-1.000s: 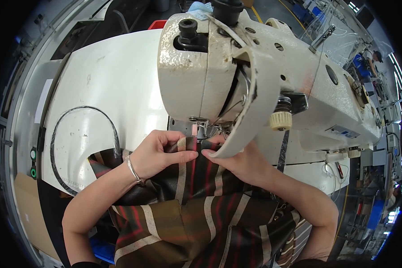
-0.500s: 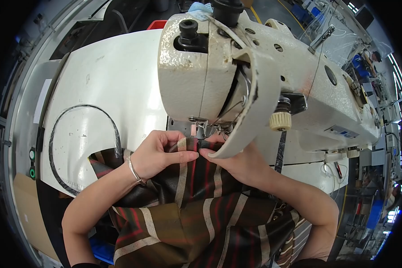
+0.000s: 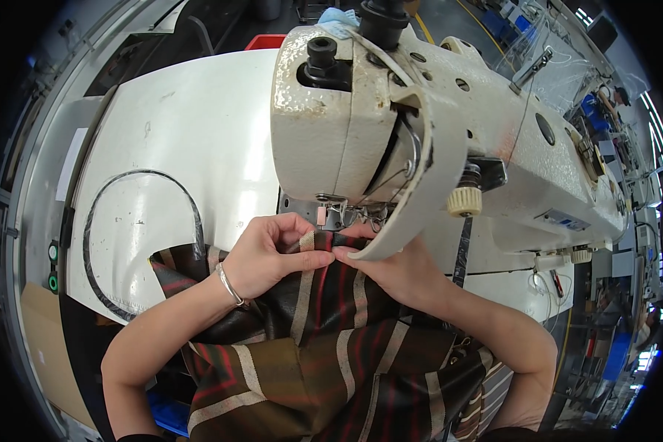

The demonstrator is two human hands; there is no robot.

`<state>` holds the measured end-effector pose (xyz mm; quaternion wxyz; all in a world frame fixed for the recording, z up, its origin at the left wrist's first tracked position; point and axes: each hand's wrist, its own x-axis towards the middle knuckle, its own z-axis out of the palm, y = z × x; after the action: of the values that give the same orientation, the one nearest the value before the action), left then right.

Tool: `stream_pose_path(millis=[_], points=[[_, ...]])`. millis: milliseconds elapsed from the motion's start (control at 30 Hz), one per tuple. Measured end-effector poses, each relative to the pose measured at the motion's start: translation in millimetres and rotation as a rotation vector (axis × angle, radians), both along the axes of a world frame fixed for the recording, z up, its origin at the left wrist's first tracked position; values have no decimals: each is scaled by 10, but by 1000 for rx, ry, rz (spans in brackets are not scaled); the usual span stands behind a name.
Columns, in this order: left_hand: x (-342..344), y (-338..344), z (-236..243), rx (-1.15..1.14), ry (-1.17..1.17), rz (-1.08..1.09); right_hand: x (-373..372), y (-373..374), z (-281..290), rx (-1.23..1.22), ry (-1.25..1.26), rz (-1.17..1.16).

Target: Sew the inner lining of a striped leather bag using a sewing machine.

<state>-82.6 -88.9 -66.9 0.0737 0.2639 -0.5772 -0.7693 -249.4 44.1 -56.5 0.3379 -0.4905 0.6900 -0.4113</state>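
Observation:
A dark brown plaid fabric with beige and red stripes lies over my lap and up onto the table's front. Its upper edge is pinched between the thumb and fingers of my left hand, which wears a silver bangle at the wrist. My right hand grips the same edge close beside it, thumbs nearly touching; its fingers are partly hidden behind the machine's curved guard. Both hands sit just in front of the needle area of a cream sewing machine, below its presser foot.
The white sewing table extends left and behind. A dark strip curls in a loop on it at left. Another dark strip runs past the machine's right. The curved guard overhangs my right hand. A red bin stands behind.
The machine appears slightly further right in view. My thumbs have drawn together on the fabric's edge, and the dark gap seen between them is now covered by a fold.

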Motion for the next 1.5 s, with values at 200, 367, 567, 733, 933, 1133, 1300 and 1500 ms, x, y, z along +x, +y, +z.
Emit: stream_pose_path(millis=[200, 367, 567, 733, 933, 1133, 1300, 1500], points=[[-9, 16, -14, -20, -7, -13, -15, -8, -56, -36, -25, 34], [-2, 46, 6, -40, 6, 13, -38, 1, -21, -40, 26, 77], [-17, 109, 77, -127, -35, 46, 55, -19, -2, -152, 77, -11], [-13, 27, 115, -363, -78, -152, 42, -11, 50, 11, -14, -3], [-6, 9, 19, -446, -2, -224, 51, -11, 116, 4, -119, -5], [30, 121, -70, -430, -18, -104, 38, -16, 160, 178, -141, 4], [12, 104, -79, -527, -1, -66, 21, -40, 127, 208, -154, -29], [-14, 83, -46, -666, -95, -41, -7, -133, -28, 167, -261, -60]])
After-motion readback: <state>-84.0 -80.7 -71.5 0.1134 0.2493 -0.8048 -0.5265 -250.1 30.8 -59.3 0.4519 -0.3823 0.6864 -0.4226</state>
